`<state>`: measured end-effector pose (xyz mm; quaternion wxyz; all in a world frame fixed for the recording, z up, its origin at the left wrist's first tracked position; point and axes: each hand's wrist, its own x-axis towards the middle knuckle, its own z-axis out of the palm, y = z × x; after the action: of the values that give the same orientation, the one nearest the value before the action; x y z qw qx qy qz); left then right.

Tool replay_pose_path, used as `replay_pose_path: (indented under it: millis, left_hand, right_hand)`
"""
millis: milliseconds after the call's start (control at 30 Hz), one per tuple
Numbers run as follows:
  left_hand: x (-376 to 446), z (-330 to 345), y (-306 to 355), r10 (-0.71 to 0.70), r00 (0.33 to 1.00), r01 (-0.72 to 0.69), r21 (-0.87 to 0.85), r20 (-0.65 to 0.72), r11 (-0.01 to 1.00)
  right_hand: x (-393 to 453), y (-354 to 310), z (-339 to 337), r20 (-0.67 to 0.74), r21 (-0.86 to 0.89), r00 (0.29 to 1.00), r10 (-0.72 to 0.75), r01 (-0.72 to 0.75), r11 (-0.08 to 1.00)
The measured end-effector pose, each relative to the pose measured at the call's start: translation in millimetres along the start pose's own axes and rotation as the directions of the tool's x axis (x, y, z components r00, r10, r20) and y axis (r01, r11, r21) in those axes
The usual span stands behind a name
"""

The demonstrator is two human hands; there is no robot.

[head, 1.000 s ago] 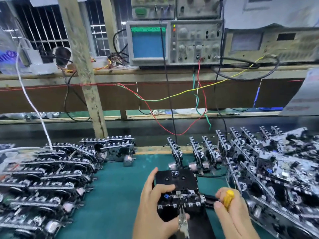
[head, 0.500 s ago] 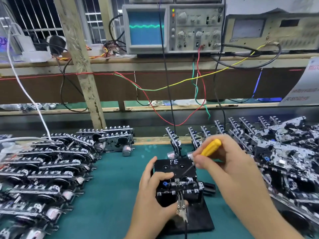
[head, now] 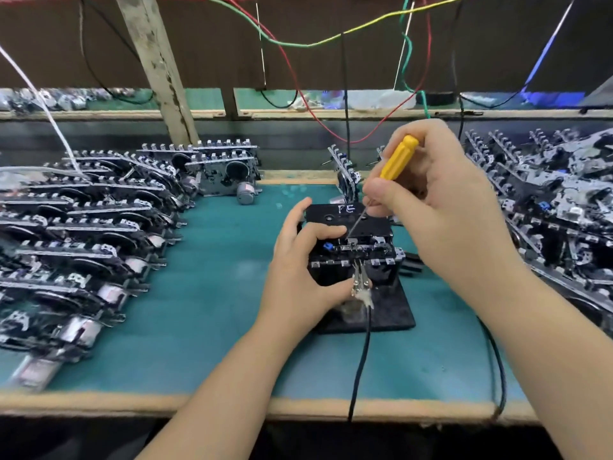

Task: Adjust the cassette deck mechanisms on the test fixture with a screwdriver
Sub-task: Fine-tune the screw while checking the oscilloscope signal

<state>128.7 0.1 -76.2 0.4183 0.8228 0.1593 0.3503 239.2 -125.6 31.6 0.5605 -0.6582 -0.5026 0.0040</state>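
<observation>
At the teal tabletop (head: 205, 327), a right hand (head: 441, 207) pinches a slim yellow-handled screwdriver (head: 398, 157) over a small, likely delicate black-and-metal cassette deck mechanism (head: 358, 252), which the left hand (head: 302, 260) grips by its edges on the black test fixture (head: 394, 313).

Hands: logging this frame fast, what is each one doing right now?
Left hand: grips the cassette deck mechanism on the test fixture.
Right hand: holds the yellow screwdriver, tip down on the mechanism.
</observation>
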Motion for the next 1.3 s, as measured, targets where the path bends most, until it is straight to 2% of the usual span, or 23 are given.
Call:
replay_pose_path:
  millis: [500, 800, 1167, 1300]
  left_hand:
    - [-1.0, 0.2, 1.8, -0.011, 1.0, 0.011, -0.009, 0.001, 1.0]
    - [-1.4, 0.3, 2.7, -0.005, 1.0, 0.005, -0.009, -0.008, 1.0]
    - [-1.2, 0.9, 2.5, -0.001, 1.0, 0.001, -0.027, -0.018, 1.0]
    - [-0.7, 0.8, 3.3, 0.008, 1.0, -0.008, -0.036, -0.015, 0.999]
  right_hand:
    - [-2.0, -1.8, 1.7, 0.057, 0.017, 0.998, 0.026, -0.027, 0.999]
    - [-0.8, -8.6, 7.1, 0.066, -0.213, 0.997, -0.038, 0.051, 0.976]
    - [-1.5, -4.2, 10.0, 0.014, -0.189, 0.999, -0.05, 0.051, 0.981]
    - [1.3, -6.4, 12.5, 0.06, -0.175, 0.996, -0.06, 0.069, 0.982]
